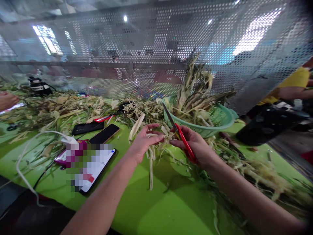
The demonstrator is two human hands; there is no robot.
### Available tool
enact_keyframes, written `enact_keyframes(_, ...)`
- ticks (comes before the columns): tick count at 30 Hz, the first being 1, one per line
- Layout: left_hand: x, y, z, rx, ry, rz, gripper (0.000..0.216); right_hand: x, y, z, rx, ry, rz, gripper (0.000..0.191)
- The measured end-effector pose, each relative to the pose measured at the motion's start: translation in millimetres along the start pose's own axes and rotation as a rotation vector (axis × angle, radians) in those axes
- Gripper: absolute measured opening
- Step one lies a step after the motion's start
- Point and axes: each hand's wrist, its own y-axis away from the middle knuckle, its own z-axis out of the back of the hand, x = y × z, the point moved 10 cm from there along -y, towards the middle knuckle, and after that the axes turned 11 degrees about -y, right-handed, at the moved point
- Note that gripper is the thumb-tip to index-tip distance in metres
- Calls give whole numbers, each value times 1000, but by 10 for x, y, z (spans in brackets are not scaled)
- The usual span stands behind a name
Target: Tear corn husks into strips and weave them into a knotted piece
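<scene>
My left hand (144, 142) is closed, thumb and fingers pinching a pale strip of dried corn husk (151, 169) that hangs down over the green table. Close by on the right, my right hand (195, 143) grips a pair of red-handled scissors (183, 138), their dark blades pointing up and away to the left. The right fingertips come near the husk bits between the hands, but whether they touch them I cannot tell. Behind both hands, a green plastic basket (220, 122) holds long dried husks (193, 91). Another curled husk piece (137, 125) lies just beyond my left hand.
Left on the green table (146, 209) lie a lit phone (100, 168), a dark phone (104, 133), a purple packet (70, 153) and a white cable (23, 161). Husk scraps (73, 104) spread along the back below a perforated metal screen (137, 42). Another person's hand (7, 100) shows far left.
</scene>
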Motion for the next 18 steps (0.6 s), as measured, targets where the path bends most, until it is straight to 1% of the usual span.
enact_keyframes(3, -4, 24, -48, 10, 119, 12, 54, 23, 24, 25, -52, -60, 17, 48)
enact_keyframes(6, 47, 44, -130, 20, 108, 46, 50, 29, 54, 32, -89, -106, 37, 48)
enact_keyframes(8, 97, 47, -182, 20, 54, 67, 42, 13, 65, 33, -102, -133, 52, 49)
enact_keyframes(10, 114, 42, -195, 0, -8, 52, 32, -26, 60, 15, -87, -148, 51, 48)
enact_keyframes(13, 102, 35, -131, -61, -121, 15, 21, -73, 32, -18, -43, -143, 42, 47)
enact_keyframes(15, 89, 37, -85, -80, -219, 9, 16, -65, 14, -4, -44, -132, 54, 47)
enact_keyframes(18, 50, 45, -95, -40, -397, -19, 8, -25, 7, 36, -70, -113, 85, 48)
